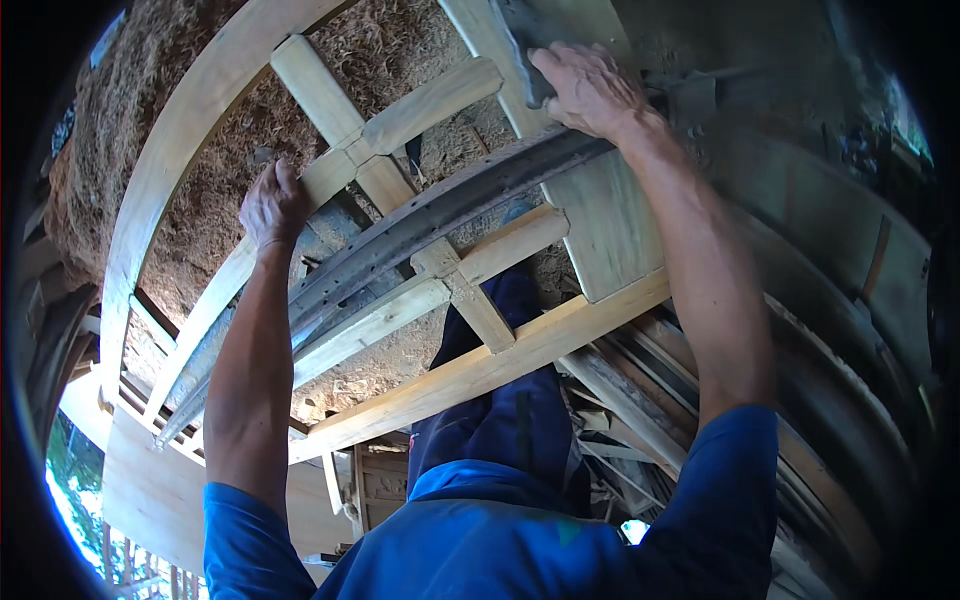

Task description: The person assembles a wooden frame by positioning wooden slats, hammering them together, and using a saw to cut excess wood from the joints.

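The left hand was clenched around a pale wooden slat of a wooden frame, its grip closed on the slat just left of the dark perforated metal strip that ran diagonally across the frame; the right hand lay well to the upper right of that strip's middle, fingers curled over a dark grey tool pressed onto a broad plank, so its grip was grasping the tool; the strip's upper end passed just beneath the right wrist; 2 crossed battens sat above the strip, between the hands; sawdust-covered ground showed behind the frame; blue sleeves and dark trousers lay below the strip.
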A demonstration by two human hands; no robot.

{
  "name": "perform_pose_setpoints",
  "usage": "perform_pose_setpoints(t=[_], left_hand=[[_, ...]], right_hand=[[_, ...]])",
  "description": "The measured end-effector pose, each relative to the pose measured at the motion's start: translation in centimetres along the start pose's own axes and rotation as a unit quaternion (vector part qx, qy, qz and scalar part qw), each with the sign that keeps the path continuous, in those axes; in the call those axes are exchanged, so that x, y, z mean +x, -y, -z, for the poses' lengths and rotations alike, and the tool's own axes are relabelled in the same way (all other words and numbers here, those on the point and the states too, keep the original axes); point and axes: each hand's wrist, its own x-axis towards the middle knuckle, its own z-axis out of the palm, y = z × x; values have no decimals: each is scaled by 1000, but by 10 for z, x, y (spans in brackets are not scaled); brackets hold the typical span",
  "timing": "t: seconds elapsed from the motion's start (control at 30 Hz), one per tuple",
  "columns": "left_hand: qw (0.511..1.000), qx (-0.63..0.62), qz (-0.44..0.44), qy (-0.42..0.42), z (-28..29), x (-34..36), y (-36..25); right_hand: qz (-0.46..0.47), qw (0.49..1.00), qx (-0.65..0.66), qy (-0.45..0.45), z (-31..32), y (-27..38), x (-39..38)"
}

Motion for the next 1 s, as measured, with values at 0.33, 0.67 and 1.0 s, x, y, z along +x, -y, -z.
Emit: perform_pose_setpoints(t=[0.33, 0.67, 1.0], left_hand=[[999, 32, 8, 15, 7, 2, 12], [999, 15, 9, 28, 6, 4, -2], [999, 1, 22, 32, 9, -1, -5]], right_hand=[[-231, 860, 356, -283, 74, 135, -256], [-467, 547, 690, -78, 151, 265, -304], [-496, 434, 748, -81, 150, 260, -232]])
